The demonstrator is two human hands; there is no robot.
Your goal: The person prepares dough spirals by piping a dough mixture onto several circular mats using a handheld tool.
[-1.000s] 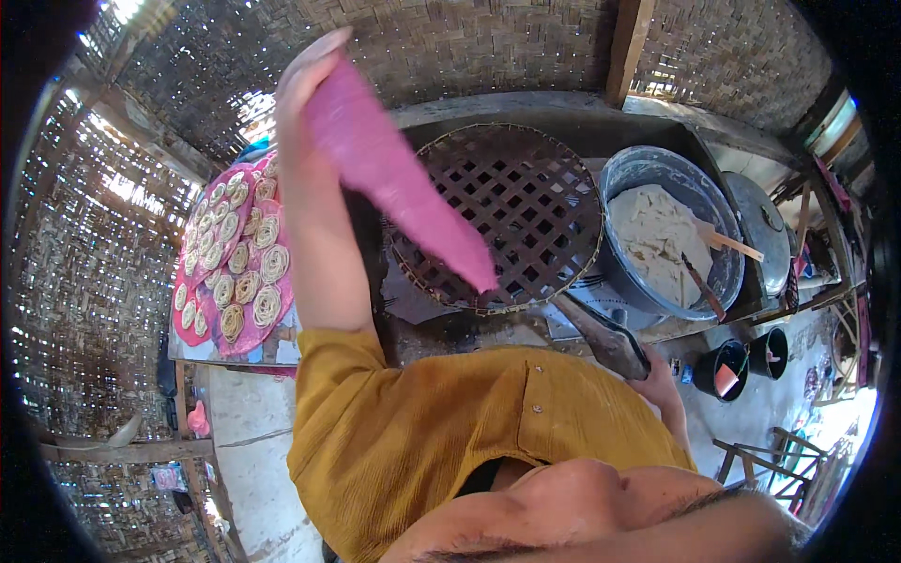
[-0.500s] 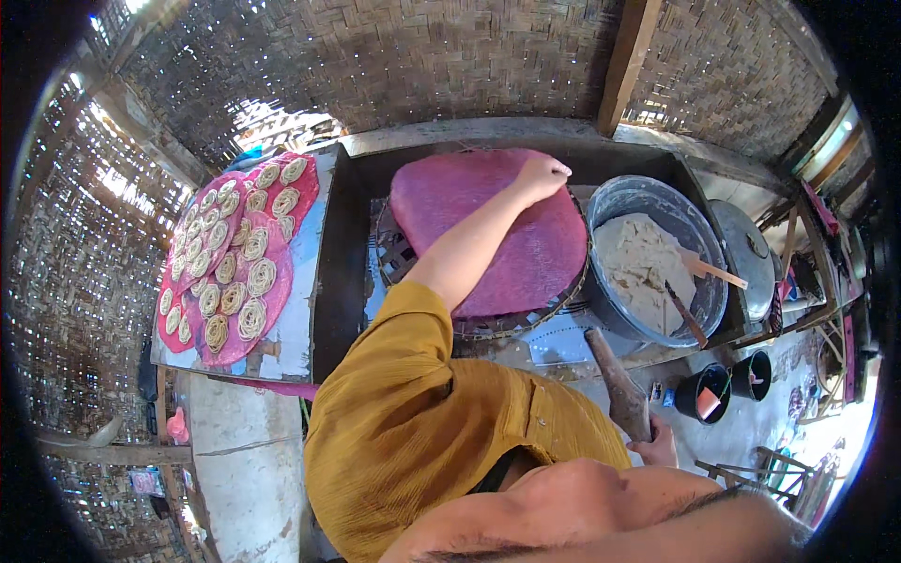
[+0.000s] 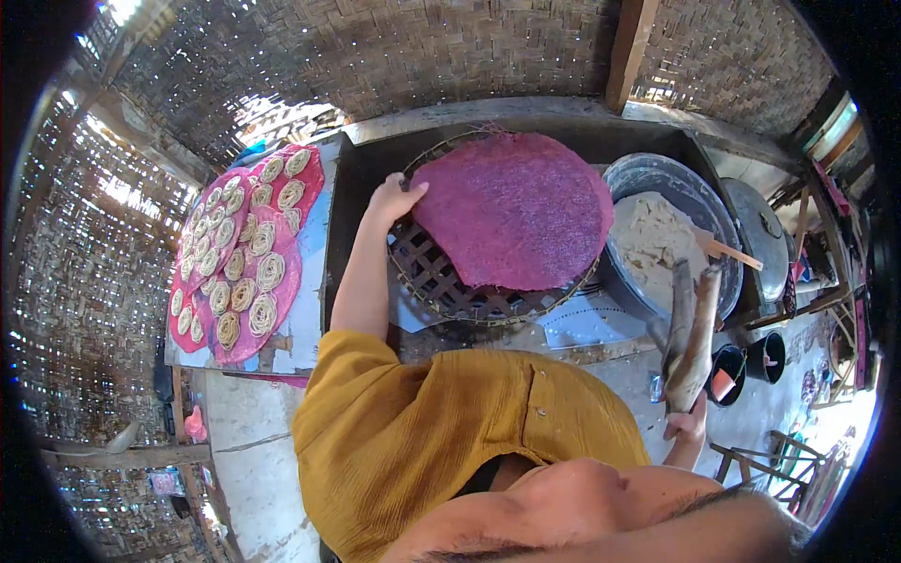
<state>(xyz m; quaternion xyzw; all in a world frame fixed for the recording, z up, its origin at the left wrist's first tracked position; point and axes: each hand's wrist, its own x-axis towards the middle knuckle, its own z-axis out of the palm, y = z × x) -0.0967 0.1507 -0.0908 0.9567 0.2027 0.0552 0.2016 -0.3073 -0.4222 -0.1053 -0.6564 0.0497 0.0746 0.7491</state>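
A round pink-purple cloth [image 3: 514, 211] lies over a woven lattice tray [image 3: 436, 281], leaving its lower-left part bare. My left hand [image 3: 394, 199] is closed on the cloth's left edge. My right hand [image 3: 689, 422], low at the right, grips a long, grey-brown wooden tool [image 3: 696, 347] raised upright in front of a blue-grey basin [image 3: 639, 293]. Pale dough [image 3: 649, 230] fills part of the basin, with a light wooden paddle [image 3: 737, 253] in it.
At left, pink sheets [image 3: 286, 324] with several coiled pale pieces cover a board [image 3: 305, 281]. A metal lid [image 3: 756, 225] is right of the basin. Black buckets [image 3: 768, 355] stand on the floor, near a wooden frame [image 3: 784, 464]. Woven walls [image 3: 422, 56] enclose the bench.
The pink cloth, earlier dangling from my left hand, lies over the tray. My left hand has moved to its left edge. My right hand has raised the wooden tool beside the basin.
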